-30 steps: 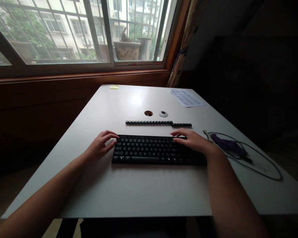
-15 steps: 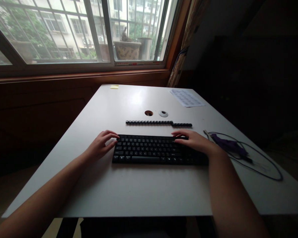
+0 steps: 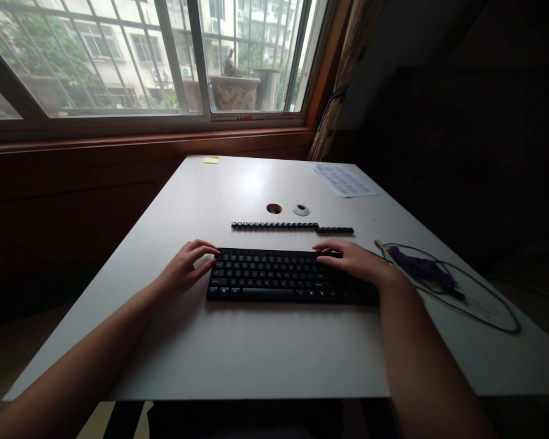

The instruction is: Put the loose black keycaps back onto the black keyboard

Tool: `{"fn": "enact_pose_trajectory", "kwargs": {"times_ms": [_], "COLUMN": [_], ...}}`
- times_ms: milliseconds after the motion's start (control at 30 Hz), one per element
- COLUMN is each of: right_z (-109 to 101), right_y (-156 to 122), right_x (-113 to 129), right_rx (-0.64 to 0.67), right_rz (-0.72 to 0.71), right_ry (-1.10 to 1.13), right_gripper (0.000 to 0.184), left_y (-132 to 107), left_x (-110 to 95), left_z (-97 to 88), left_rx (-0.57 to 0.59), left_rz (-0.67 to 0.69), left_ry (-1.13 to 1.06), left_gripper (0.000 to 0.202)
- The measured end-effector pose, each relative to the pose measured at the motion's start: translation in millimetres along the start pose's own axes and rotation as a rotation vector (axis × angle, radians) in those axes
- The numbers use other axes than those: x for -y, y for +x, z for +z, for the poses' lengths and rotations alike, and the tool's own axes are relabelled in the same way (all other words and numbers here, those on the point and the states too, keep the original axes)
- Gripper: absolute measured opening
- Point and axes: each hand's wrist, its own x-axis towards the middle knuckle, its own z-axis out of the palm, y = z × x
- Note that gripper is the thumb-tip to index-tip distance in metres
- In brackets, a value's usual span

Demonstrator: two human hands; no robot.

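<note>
A black keyboard [image 3: 269, 274] lies flat on the white table, its long side toward me. My left hand [image 3: 190, 263] is at its upper left corner, fingertips and thumb closed against that corner. My right hand [image 3: 348, 261] reaches over its upper right part, fingers stretched out and thumb apart from them. The keyboard's dark top edge shows between that thumb and the fingers, and the hand and wrist hide much of its right end. Behind the keyboard lies a long row of small black keycaps [image 3: 274, 225], with a shorter row [image 3: 335, 230] of them at its right end.
A dark cable [image 3: 485, 277] loops around a purple cloth [image 3: 416, 268] on the right. Beyond the keycaps are a round hole [image 3: 274, 209] and a white ring [image 3: 301, 210]. Printed sheets [image 3: 345, 181] and a yellow note [image 3: 211, 160] lie toward the far edge.
My right hand has shifted slightly left along the keyboard's top edge. The left hand and the keycap rows have stayed in place.
</note>
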Motion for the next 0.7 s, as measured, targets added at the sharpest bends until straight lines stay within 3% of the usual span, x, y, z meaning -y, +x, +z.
{"fn": "enact_pose_trajectory", "kwargs": {"times_ms": [700], "right_z": [3.5], "right_y": [5.9], "right_x": [-5.5], "right_rx": [0.015], "right_rz": [-0.012], "right_ry": [0.002], "right_gripper": [0.042], "left_y": [-0.1], "left_x": [0.3], "left_z": [0.7], "left_rx": [-0.009], "left_rz": [0.009], "left_ry": [-0.007], "left_gripper": [0.022]}}
